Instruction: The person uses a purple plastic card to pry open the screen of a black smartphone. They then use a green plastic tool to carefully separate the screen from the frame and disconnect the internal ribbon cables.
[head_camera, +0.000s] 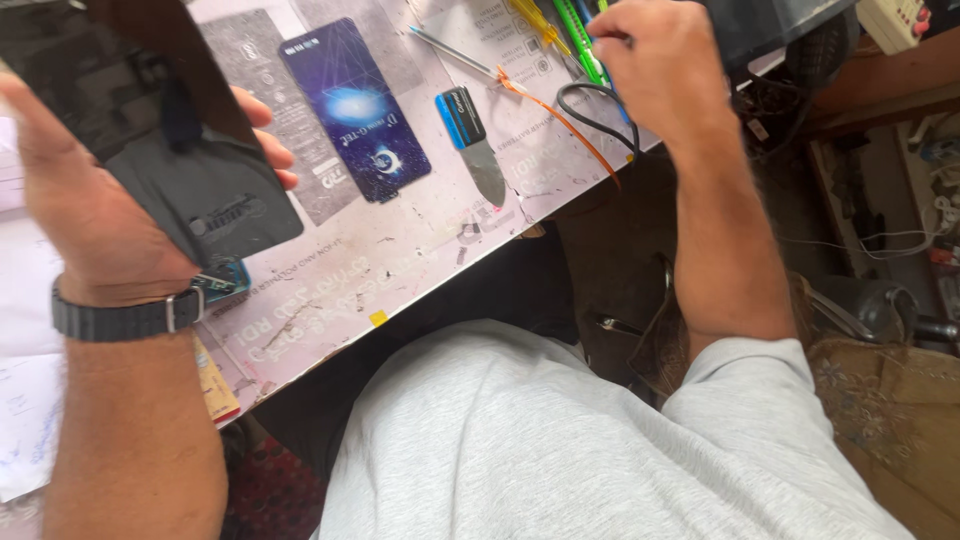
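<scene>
Head view: two bare hands at work over a cluttered desk (400, 250).

The left hand (95, 205) has its grip closed around a dark flat panel (190, 170), held tilted above the desk's left end. The right hand (660, 65) reaches among the green and yellow screwdrivers (570, 30) at the far edge, fingers curled; whether it grasps one cannot be told. A blue card (355, 110) and a blue-handled scraper (472, 140) lie between the hands.

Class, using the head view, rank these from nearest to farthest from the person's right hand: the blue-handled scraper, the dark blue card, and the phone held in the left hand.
1. Blue-handled scraper, just left of the right hand.
2. Dark blue card, further left on the bench.
3. Phone, far left, in the left hand.
</scene>
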